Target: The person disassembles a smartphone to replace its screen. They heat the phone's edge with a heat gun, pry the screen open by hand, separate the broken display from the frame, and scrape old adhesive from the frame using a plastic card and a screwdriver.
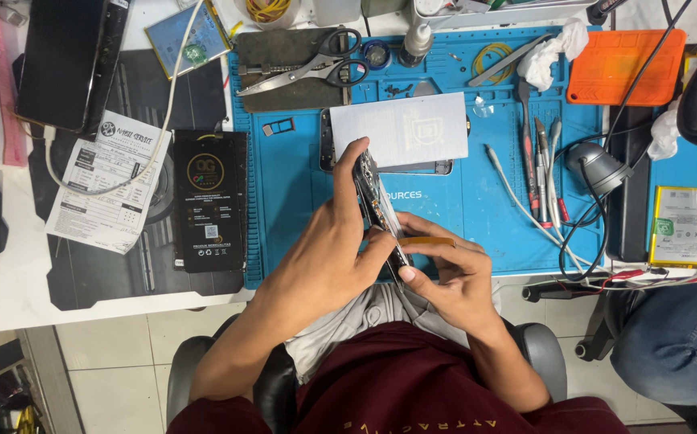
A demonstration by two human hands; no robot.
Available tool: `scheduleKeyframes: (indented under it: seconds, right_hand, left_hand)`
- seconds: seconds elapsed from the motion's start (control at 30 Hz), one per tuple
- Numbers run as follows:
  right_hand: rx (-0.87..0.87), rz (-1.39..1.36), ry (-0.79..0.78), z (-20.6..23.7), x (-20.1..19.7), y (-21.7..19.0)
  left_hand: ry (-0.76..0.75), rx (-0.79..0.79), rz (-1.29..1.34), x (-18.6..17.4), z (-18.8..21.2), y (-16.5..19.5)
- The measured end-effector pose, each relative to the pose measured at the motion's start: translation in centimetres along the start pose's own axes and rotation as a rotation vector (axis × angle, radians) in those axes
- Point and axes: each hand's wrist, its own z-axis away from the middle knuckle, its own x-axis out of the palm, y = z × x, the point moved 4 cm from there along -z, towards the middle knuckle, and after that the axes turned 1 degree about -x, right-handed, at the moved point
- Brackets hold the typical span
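Observation:
My left hand (324, 257) grips an opened smartphone (374, 197) held on edge, its inner parts facing left, over the front of a blue work mat (292, 185). My right hand (449, 277) holds the phone's lower end with the thumb against its edge, and an orange strip (427, 240) lies across its fingers. A white rectangular sheet (401, 128) lies on another dark phone just beyond the hands.
Scissors (316, 68) rest on a grey pad at the mat's back. Tweezers and screwdrivers (541, 161), white cables, an orange pad (623, 68), a black box (209, 201), a printed paper (111, 185) and a battery (678, 227) lie around. Another person's knee (678, 337) is at right.

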Motion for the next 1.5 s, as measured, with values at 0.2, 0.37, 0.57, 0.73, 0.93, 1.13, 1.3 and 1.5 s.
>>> scheduleKeyframes:
  seconds: [0.2, 0.37, 0.57, 0.73, 0.93, 1.13, 1.3, 1.5]
  right_hand:
    - [0.009, 0.008, 0.001, 0.3, 0.0, 0.1]
    - [-0.013, -0.01, -0.006, 0.4, -0.1, 0.2]
    - [-0.004, -0.039, -0.003, 0.5, -0.2, 0.4]
    - [-0.003, -0.048, 0.0, 0.4, -0.1, 0.6]
    - [0.002, -0.039, -0.004, 0.4, -0.3, 0.5]
    - [0.017, -0.107, 0.009, 0.5, -0.4, 0.5]
    - [0.018, -0.137, 0.016, 0.6, -0.4, 0.6]
    - [-0.041, -0.115, 0.047, 0.9, -1.0, 0.0]
  left_hand:
    - [-0.011, 0.019, 0.015, -0.1, -0.1, -0.4]
    - [-0.036, -0.004, -0.043, -0.2, -0.3, -0.7]
    - [-0.032, -0.022, -0.067, -0.2, -0.6, -1.0]
    - [0.001, 0.004, -0.064, -0.1, -0.6, -1.0]
    - [0.012, 0.025, -0.053, -0.1, -0.7, -0.9]
    - [0.009, 0.053, -0.02, -0.5, -0.5, -0.6]
    - [-0.088, 0.136, 0.168, -1.3, -0.2, 0.1]
    - [-0.134, 0.104, 0.074, -1.4, -0.7, 0.6]
